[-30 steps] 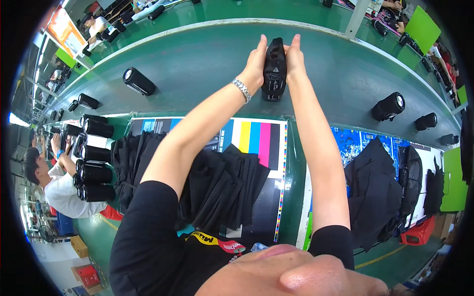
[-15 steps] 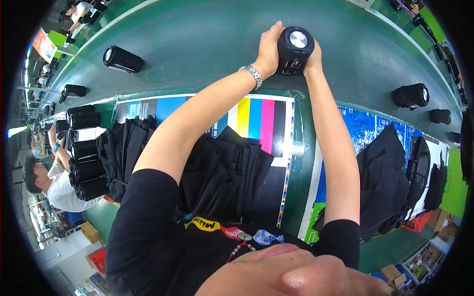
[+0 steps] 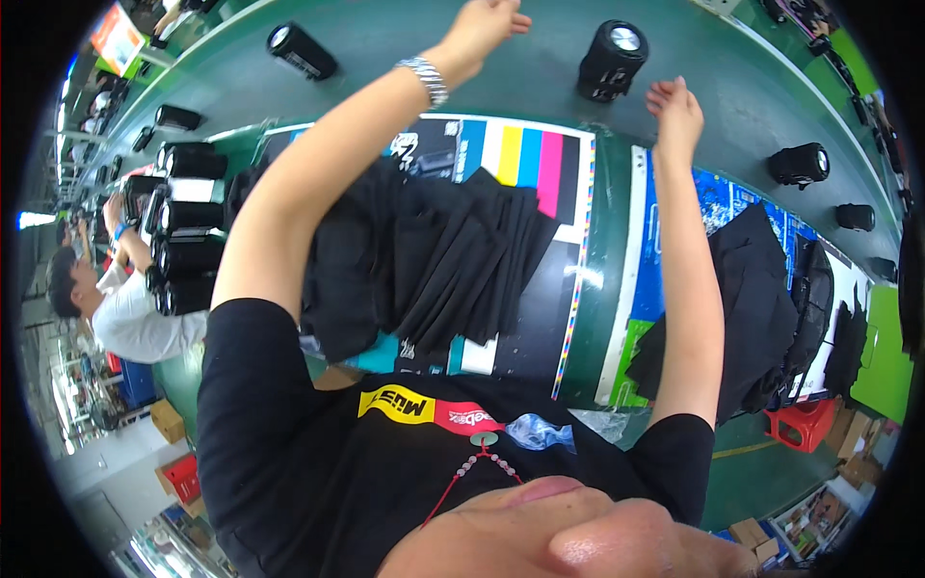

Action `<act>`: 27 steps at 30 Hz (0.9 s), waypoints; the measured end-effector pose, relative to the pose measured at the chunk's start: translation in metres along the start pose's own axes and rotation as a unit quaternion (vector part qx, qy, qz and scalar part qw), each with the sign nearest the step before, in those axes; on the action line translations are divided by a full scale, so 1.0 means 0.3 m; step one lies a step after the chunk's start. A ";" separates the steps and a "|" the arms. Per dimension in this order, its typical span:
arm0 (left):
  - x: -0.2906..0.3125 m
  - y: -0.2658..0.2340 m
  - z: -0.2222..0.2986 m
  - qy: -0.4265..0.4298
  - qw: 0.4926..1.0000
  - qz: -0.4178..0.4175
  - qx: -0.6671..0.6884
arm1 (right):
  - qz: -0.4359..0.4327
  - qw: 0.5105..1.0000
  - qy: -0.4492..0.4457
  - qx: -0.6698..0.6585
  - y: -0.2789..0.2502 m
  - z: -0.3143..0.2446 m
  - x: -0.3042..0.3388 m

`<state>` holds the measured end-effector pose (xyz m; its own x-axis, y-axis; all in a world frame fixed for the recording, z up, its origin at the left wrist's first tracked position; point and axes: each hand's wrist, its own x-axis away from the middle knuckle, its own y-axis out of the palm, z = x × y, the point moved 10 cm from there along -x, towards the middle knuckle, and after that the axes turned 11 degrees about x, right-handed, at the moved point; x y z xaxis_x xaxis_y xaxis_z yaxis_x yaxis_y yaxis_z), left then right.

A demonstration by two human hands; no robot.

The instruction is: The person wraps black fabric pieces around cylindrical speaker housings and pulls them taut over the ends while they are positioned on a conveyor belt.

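Note:
A black cylindrical speaker (image 3: pixel 607 72) with a silver disc on its end stands upright on the green belt, and neither hand touches it. To its left, at the top of the view, my left hand (image 3: pixel 479 37) has its fingers apart and nothing in them. My right hand (image 3: pixel 677 120) is just right of the speaker, its fingers loosely bent and holding nothing. Below my left arm a pile of folded black cloth pieces (image 3: pixel 453 250) lies on a colour-printed sheet. More black cloth (image 3: pixel 752 308) is heaped right of my right forearm.
Another speaker (image 3: pixel 301 51) lies on the belt to the left, and one more (image 3: pixel 798 165) to the right. Several speakers (image 3: pixel 188 255) are stacked beside the cloth at left. A co-worker in white (image 3: pixel 145 318) is at far left. A red stool (image 3: pixel 802 424) stands lower right.
Both hands have let go of the speaker, which now stands alone on the belt. My left hand has drawn away to the upper left, my right hand to the right.

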<state>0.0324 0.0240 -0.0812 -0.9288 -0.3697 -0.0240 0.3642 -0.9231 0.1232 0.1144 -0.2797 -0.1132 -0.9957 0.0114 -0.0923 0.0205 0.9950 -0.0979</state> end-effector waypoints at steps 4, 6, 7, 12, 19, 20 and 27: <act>0.318 -0.059 0.209 0.036 0.997 -0.057 -0.025 | -0.117 0.965 -0.088 0.219 0.011 -0.151 0.333; 0.533 -0.006 0.255 0.055 0.991 -0.086 -0.090 | -0.184 0.921 -0.143 0.312 0.063 -0.200 0.515; 0.628 0.039 0.272 0.071 0.979 -0.118 -0.150 | -0.213 0.903 -0.155 0.338 0.085 -0.213 0.606; 0.916 0.183 0.148 0.199 0.898 -0.220 -0.326 | -0.254 0.884 -0.258 0.295 0.148 -0.193 0.847; 0.863 -0.026 0.043 0.191 0.918 -0.068 -0.342 | -0.169 0.963 -0.150 0.147 0.060 -0.120 0.815; 0.858 -0.032 0.040 0.192 0.911 -0.058 -0.359 | -0.129 0.959 -0.181 0.176 0.042 -0.155 0.820; 0.880 -0.035 0.067 0.229 0.888 -0.013 -0.399 | 0.003 0.954 -0.258 0.151 -0.020 -0.240 0.837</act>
<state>-0.2179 -0.0619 -0.0688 -0.8794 -0.1833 -0.4393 0.4449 -0.6448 -0.6216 -0.1424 -0.2757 -0.0643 -0.8195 -0.1111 -0.5622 0.1285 0.9204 -0.3691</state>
